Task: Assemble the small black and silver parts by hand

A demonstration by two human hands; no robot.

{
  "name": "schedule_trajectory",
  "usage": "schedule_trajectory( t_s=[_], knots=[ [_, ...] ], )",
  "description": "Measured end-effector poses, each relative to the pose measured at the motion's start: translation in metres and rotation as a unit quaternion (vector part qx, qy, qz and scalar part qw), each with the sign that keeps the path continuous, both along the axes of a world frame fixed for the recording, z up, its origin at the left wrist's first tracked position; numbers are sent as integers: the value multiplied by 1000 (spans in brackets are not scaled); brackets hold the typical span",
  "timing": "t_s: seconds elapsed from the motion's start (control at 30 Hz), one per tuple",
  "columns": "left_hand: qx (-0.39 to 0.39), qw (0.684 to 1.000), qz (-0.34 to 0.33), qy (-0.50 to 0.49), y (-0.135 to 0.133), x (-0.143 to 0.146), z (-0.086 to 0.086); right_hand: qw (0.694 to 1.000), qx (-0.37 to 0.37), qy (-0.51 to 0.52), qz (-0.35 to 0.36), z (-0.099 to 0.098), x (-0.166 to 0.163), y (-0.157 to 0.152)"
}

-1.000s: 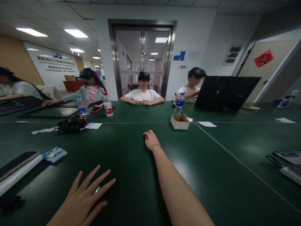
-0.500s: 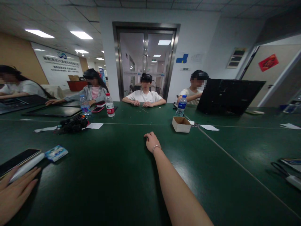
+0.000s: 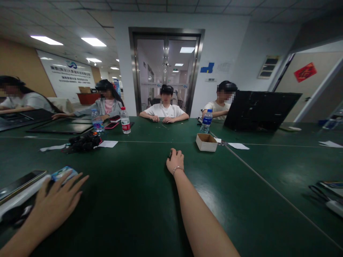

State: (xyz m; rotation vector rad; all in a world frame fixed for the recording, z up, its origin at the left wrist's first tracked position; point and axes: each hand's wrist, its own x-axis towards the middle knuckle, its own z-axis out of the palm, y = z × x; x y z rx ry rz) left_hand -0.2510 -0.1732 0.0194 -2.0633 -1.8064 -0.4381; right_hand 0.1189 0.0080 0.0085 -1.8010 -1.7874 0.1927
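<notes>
My right hand [image 3: 175, 161] is stretched far out over the green table [image 3: 134, 200], a bracelet on its wrist. Its fingers are curled down round a small dark thing that I cannot make out. My left hand [image 3: 57, 200] lies low at the near left with its fingers spread, holding nothing. Its fingertips reach a small blue and white packet [image 3: 59, 173]. Just left of that hand lie a long white object [image 3: 18, 199] and a dark phone [image 3: 20, 181].
A small open cardboard box [image 3: 206, 142] stands beyond my right hand. Water bottles [image 3: 125, 121], a black bundle [image 3: 83, 141], paper sheets [image 3: 238, 145] and a black laptop [image 3: 261, 110] are farther back. Several people sit along the far side.
My left hand has moved right and forward from the table's left edge, up to the blue packet. My right hand has curled a little tighter in place.
</notes>
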Motion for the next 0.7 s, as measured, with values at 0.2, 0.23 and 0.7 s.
schedule_trajectory(
  t_s=[0.2, 0.23, 0.7],
  knots=[
    [-32, 996, -79, 17, 62, 120, 1, 999, -27, -47, 6, 0, 1, 1],
    [-32, 995, -98, -2, 72, 142, 1, 998, -28, -59, 24, -1, 0, 1],
    [-144, 950, -174, -215, 175, 255, -14, 996, -28, -21, 78, -6, 2, 9]
  ],
)
